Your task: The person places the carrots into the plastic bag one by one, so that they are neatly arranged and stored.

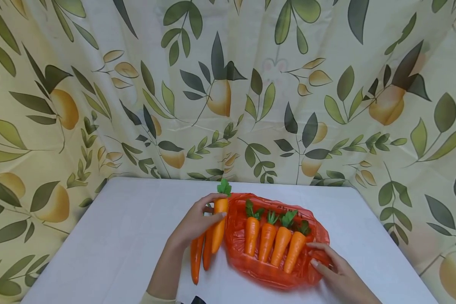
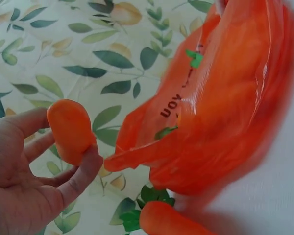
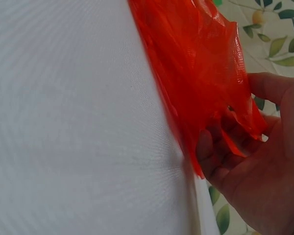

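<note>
My left hand (image 1: 196, 221) pinches an orange carrot (image 1: 220, 223) with a green leafy top, just left of a red plastic bag (image 1: 240, 264). The left wrist view shows the carrot's blunt end (image 2: 71, 131) between thumb and fingers. Other carrots (image 1: 196, 257) lie on the table beneath and beside this hand, partly covered by it. Four-sided in outline no more, the spread bag holds several carrots (image 1: 267, 241) in a slanting row, leaves toward the back. At the bag's right edge, my right hand (image 1: 340, 270) grips the thin plastic (image 3: 201, 73), some fingers showing through it.
A white tabletop (image 1: 110, 245) lies under everything. Behind it and at both sides hangs a curtain (image 1: 228, 139) printed with leaves and fruit. A small dark object (image 1: 198, 300) shows at the bottom edge of the head view.
</note>
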`<state>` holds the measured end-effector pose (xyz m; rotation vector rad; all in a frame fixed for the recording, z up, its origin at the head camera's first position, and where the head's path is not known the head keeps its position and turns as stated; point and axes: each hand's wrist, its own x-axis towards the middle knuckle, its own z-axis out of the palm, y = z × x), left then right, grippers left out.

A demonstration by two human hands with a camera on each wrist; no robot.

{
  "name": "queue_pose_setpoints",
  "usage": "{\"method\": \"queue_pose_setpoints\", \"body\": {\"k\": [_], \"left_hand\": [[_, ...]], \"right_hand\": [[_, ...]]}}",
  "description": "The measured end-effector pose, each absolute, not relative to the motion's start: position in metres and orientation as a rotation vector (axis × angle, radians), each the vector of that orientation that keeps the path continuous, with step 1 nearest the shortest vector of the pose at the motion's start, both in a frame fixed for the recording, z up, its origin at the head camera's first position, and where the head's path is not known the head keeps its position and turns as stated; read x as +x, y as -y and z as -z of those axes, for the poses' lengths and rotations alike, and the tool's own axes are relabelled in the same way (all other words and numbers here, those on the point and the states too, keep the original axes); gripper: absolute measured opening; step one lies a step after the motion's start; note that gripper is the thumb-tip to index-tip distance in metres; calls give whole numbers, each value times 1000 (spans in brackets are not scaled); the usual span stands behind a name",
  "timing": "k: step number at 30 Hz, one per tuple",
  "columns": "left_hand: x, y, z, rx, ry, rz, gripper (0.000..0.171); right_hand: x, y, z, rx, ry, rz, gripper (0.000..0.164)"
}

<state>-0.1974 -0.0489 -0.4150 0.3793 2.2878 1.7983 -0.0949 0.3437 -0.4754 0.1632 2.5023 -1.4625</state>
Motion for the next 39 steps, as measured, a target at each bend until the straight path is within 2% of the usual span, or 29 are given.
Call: {"method": "queue_pose_setpoints", "body": {"k": [15, 39], "left_hand": [[-196, 16, 411, 544, -2218, -1823, 44], [-193, -42, 427, 534, -2170, -1736, 43]], "right_hand": [[-94, -344, 472, 190, -2484, 1484, 56], [-95, -342, 473, 153, -2473, 1519, 52]]}}
